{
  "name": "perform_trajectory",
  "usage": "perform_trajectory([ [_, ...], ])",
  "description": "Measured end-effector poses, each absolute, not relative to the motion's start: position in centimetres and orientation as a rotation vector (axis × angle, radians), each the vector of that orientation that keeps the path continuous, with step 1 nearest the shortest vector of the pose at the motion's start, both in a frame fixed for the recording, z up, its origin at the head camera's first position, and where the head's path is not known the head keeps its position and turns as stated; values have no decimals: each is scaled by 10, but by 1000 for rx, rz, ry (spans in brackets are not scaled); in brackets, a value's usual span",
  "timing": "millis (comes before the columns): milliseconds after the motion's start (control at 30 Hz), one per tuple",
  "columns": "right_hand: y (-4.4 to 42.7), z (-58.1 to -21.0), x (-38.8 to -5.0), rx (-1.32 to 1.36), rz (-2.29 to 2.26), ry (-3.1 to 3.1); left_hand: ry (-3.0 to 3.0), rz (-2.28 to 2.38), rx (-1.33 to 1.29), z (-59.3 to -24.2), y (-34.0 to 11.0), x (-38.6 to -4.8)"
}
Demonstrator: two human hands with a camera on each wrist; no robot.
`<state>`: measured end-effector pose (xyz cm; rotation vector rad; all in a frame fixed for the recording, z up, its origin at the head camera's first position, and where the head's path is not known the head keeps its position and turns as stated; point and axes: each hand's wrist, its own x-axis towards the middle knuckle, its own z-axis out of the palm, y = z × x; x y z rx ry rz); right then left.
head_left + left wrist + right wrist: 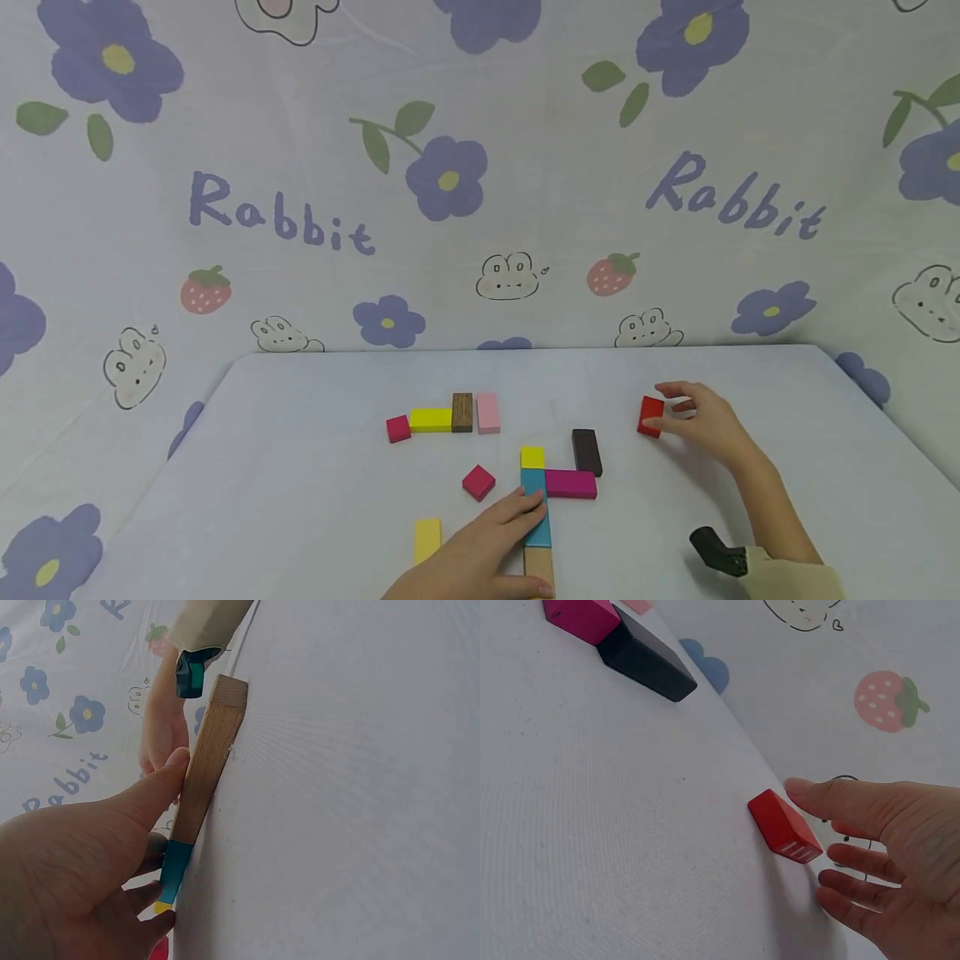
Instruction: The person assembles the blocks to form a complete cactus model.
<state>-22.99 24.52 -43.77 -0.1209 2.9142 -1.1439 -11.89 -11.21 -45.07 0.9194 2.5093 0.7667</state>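
Observation:
My left hand (483, 546) lies across a column of blocks. Its fingertips touch the blue block (535, 525), and its thumb rests on the light wooden block (208, 761) at the near end. A small yellow block (532, 457) caps the far end of the column. To the blue block's right lies a magenta block (572, 484), with a dark block (587, 452) meeting its far side. Beside a red block (784, 826) at the right, my right hand (705, 423) has its thumb and fingers spread apart. In the right wrist view its fingers hold nothing.
Toward the back stand a small crimson block (398, 429), a yellow block (431, 420), a brown striped block (462, 412) and a pink block (488, 413) in a row. Another crimson block (478, 482) and a pale yellow block (427, 540) lie nearer. A patterned cloth (300, 167) hangs behind the white table (262, 500).

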Motion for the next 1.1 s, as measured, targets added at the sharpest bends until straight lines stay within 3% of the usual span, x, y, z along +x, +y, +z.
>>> perform_trajectory([
  [1100, 250, -442, -233, -152, -1117, 2854, 2508, 770, 924, -448, -113, -118],
])
